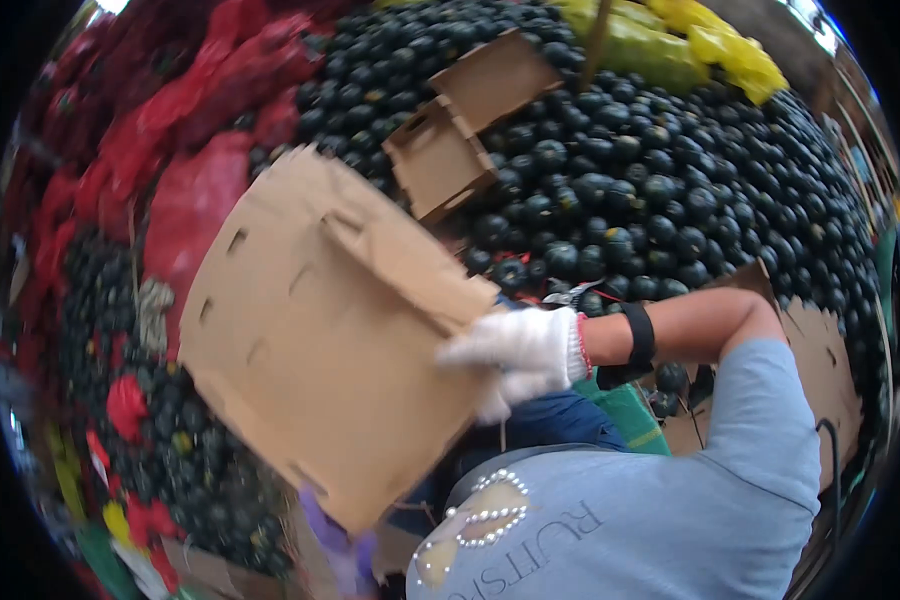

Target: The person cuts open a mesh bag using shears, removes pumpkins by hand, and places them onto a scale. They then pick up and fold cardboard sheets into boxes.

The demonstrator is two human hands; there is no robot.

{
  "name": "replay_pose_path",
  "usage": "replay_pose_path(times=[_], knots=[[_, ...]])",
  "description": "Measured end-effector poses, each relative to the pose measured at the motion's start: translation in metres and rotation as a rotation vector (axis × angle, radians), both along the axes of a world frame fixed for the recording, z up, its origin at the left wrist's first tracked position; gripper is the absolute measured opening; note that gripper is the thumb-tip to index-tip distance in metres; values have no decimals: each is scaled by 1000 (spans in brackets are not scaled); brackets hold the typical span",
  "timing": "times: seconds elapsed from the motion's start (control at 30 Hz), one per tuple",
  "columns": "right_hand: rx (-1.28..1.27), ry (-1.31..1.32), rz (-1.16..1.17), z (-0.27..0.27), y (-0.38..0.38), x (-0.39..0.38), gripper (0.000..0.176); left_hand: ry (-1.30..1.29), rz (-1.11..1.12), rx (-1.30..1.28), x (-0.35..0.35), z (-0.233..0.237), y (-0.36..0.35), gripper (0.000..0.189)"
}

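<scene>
A large brown cardboard box blank (320, 330), with slots and one raised flap, is held up tilted in front of me. My right hand (530, 350), in a white knitted glove, is closed on its right edge, fingers over the near face. At the bottom edge, my left hand (342, 550) in a purple glove grips the cardboard; its fingers are blurred and partly hidden. Beyond the blank, an open folded cardboard box (440, 165) lies on a heap of dark green squashes (620, 190).
Red mesh sacks (195, 215) are piled on the left, above more dark squashes (205, 480). Yellow sacks (735, 60) lie at the back right. Another cardboard piece (820, 370) stands by my right elbow, near a green sack (625, 410).
</scene>
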State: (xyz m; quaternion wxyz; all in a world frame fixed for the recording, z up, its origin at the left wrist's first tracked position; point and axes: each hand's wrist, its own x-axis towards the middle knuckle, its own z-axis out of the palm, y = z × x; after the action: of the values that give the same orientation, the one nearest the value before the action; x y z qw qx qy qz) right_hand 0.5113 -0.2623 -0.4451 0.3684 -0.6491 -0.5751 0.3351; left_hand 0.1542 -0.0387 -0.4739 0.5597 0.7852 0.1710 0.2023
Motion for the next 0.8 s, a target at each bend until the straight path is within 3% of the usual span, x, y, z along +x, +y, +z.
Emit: replay_pose_path(times=[0.03,0.07,0.13,0.17,0.2,0.23,0.27,0.3,0.33,0.4,0.5,0.63,0.7,0.8], knots=[[45,117,-249,-4,11,-11,71,-77,274,-207,45,34,-30,61],[-160,397,-449,10,22,-19,79,-76,330,-203,46,27,-31,61],[-196,223,-587,11,36,-24,81,182,727,402,50,-4,-23,66],[-26,9,-507,-2,34,-21,75,188,747,406,47,-6,-20,66],[136,-372,-423,-10,33,-22,58,280,499,809,40,-7,-16,65],[226,-571,-284,-4,31,-26,48,379,217,1189,33,-4,-15,65],[317,-774,-145,3,29,-30,39,396,236,1190,33,0,-20,65],[309,-688,-100,3,34,-44,26,429,133,1031,41,5,-31,56],[72,-835,-17,-3,36,-55,22,452,19,870,47,8,-37,48],[-53,-946,45,-1,43,-67,22,422,68,907,51,-4,-35,43],[-26,-746,73,-19,60,-79,24,469,22,927,48,-15,-22,39],[-55,-700,166,-5,68,-70,22,476,-28,814,49,-10,-16,30],[-349,-677,241,5,80,-67,21,481,-34,784,53,-5,-14,27],[-523,-684,381,27,97,-56,24,508,-43,762,52,38,-20,26]])
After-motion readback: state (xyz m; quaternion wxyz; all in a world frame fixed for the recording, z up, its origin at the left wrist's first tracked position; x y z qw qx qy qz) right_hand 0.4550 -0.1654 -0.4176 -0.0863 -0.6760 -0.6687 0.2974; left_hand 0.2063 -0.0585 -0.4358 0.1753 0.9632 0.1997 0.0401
